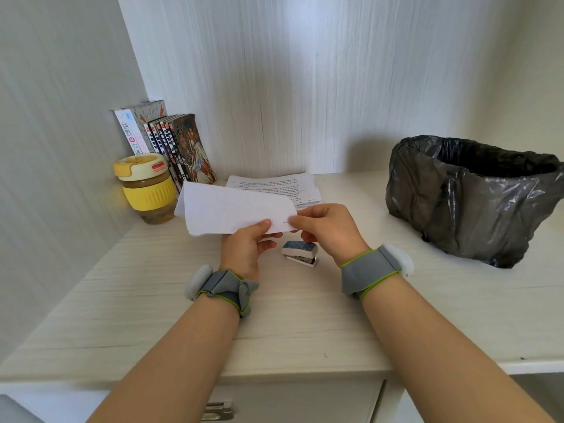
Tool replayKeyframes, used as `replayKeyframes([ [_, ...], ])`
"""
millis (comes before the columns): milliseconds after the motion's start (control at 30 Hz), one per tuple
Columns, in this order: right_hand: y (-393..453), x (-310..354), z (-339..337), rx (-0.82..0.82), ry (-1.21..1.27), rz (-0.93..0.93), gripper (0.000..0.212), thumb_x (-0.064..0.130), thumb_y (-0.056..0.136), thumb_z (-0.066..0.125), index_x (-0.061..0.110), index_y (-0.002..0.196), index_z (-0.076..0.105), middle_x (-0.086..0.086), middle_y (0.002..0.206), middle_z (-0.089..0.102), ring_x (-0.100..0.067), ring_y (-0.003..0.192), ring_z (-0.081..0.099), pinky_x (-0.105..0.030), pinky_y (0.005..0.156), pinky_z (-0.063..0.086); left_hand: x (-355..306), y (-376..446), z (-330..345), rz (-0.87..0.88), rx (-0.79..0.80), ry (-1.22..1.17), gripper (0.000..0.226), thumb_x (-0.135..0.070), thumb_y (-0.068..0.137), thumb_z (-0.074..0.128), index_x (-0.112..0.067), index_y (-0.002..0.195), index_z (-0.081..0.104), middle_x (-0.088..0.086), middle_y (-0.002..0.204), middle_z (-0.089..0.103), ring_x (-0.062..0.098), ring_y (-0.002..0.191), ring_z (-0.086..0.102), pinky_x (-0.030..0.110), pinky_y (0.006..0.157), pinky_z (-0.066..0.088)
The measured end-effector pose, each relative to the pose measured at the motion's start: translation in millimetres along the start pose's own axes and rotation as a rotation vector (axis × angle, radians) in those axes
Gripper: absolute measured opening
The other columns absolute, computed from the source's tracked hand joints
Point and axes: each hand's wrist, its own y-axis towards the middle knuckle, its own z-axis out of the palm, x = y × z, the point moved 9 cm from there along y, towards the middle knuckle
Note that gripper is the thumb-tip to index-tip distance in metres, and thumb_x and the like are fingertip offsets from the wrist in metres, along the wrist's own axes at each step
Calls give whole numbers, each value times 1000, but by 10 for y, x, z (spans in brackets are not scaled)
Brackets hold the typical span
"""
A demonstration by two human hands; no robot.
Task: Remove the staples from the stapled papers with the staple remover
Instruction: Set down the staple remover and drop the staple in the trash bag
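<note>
Both hands hold a blank, bent sheaf of stapled papers just above the desk: the left hand pinches its near edge with thumb on top, and the right hand pinches the right corner beside a small staple. Both forearms reach forward, wrists strapped in grey bands. A small blue-patterned staple remover lies on the pale woodgrain desk between the hands.
</note>
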Motion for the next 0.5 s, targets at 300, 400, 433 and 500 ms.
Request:
replayKeyframes([
  [300, -10, -3, -33, -24, 37, 11, 5, 0, 79, 66, 1, 74, 66, 9, 37, 56, 0, 32, 44, -12, 40, 41, -12, 0, -14, 29, -17, 57, 15, 1, 85, 54, -12, 85, 60, 4, 77, 63, 5, 46, 61, 16, 43, 46],
  [400, -17, -6, -32, -15, 58, 33, 13, -2, 79, 65, 4, 67, 63, -1, 48, 56, 0, 31, 45, -12, 41, 42, -20, 4, -13, 42, -19, 72, 15, 2, 84, 54, -12, 85, 60, 4, 77, 63, 5, 45, 61, 16, 43, 46],
  [433, -19, -7, -28, -9, 69, 40, 16, -2, 79, 65, 6, 66, 61, -5, 52, 55, 0, 31, 45, -12, 40, 42, -22, 3, -13, 44, -19, 77, 15, 2, 84, 55, -12, 85, 60, 4, 76, 63, 5, 45, 61, 16, 43, 46],
  [500, -18, -12, -23, 1, 86, 50, 15, -3, 80, 64, 6, 68, 60, -7, 57, 53, 0, 31, 46, -12, 40, 43, -33, 0, -11, 50, -16, 83, 16, 2, 84, 55, -13, 82, 61, 3, 74, 63, 5, 45, 60, 16, 43, 46],
])
